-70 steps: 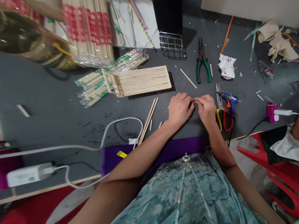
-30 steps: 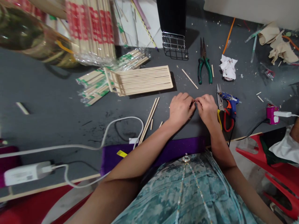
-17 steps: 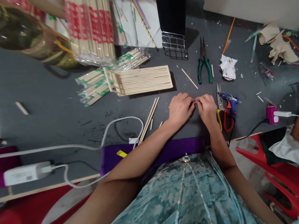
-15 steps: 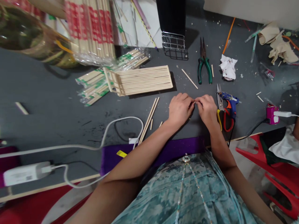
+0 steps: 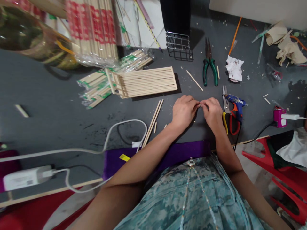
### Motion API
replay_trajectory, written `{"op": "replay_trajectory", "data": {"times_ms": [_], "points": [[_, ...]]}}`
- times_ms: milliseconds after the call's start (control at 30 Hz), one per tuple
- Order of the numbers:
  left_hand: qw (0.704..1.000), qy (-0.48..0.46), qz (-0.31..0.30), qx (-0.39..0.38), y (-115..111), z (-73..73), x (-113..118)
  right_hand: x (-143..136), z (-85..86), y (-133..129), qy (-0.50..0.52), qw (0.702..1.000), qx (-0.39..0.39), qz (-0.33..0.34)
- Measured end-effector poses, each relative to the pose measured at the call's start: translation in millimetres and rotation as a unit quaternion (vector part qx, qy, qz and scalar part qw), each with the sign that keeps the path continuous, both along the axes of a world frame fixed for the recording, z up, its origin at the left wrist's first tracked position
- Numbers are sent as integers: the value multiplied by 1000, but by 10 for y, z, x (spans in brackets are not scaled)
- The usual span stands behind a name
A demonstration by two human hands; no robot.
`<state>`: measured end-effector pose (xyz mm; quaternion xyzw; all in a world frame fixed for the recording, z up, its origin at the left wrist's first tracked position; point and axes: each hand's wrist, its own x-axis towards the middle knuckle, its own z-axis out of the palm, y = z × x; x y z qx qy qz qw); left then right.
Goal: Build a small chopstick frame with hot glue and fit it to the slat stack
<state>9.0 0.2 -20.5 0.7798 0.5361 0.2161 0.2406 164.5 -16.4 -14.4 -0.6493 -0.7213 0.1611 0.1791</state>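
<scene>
"Where the fingertips meet, what is being held?"

"A tiny pale piece (image 5: 200, 105), pinched above the grey table (image 5: 55, 127), right in front of the person's body. It is too small for me to make out its shape."

"And the grip?"

"Both are closed on it. The left hand (image 5: 182, 112) has its thumb and finger on one side, the right hand (image 5: 212, 112) on the other, with the tips almost touching."

"What lies nearest?"

"Just beyond them is a thin loose stick (image 5: 194, 80). Past it stand the pliers (image 5: 208, 57), lying flat with green handles spread. By the right hand are the scissors (image 5: 226, 107), blades slightly apart, with the blue glue gun (image 5: 238, 104) right up against them."

"On the left side?"

"A rack of pale sticks (image 5: 148, 82), with a raised end near some plastic-wrapped sticks (image 5: 92, 80). Nearer the body, two long sticks (image 5: 152, 121) lie side by side, slanted, with a short piece (image 5: 155, 127) beside them."

"Farther out?"

"A small wire basket (image 5: 177, 41) at the foot of a black panel (image 5: 176, 16), crumpled white paper (image 5: 234, 68) to the right of the pliers, and a white cable (image 5: 127, 121) looping on the left."
</scene>
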Motion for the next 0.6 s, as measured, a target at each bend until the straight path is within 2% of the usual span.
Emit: {"op": "replay_trajectory", "data": {"times_ms": [600], "points": [[1000,-1,-3,-8,10,-1,-28,45,6,-8,30,1000,-2,6]]}}
